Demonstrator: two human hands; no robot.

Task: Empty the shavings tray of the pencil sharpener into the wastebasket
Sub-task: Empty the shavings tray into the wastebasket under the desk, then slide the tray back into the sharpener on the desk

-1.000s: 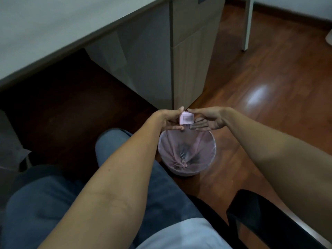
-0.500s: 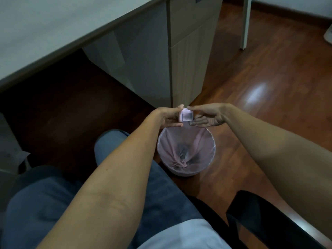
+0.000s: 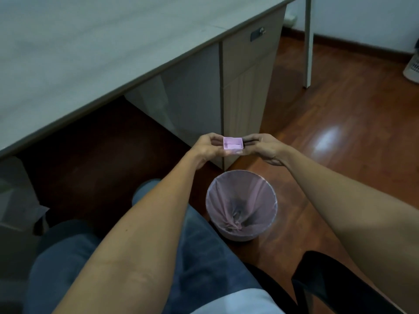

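The small pink shavings tray [image 3: 233, 145] is held level with its open side facing up, and its inside looks bare. My left hand [image 3: 209, 149] pinches its left end, thumb on top. My right hand [image 3: 266, 149] meets its right end with the fingertips; those fingers are in shadow. Both hands are raised in front of the desk cabinet, above and beyond the wastebasket [image 3: 238, 236]. The round wastebasket stands on the floor with a pink liner bag sagging to its middle. The sharpener body is not in view.
The grey desk top [image 3: 102, 46] runs across the upper left, with a drawer cabinet [image 3: 244, 91] just behind my hands and a white leg [image 3: 308, 41] to its right. My legs in jeans [image 3: 192, 257] and a black chair arm [image 3: 335, 282] are below. A white basket [image 3: 413, 69] stands far right.
Both hands have lifted the tray up and away from just over the wastebasket. The tray has turned so its open side faces up.
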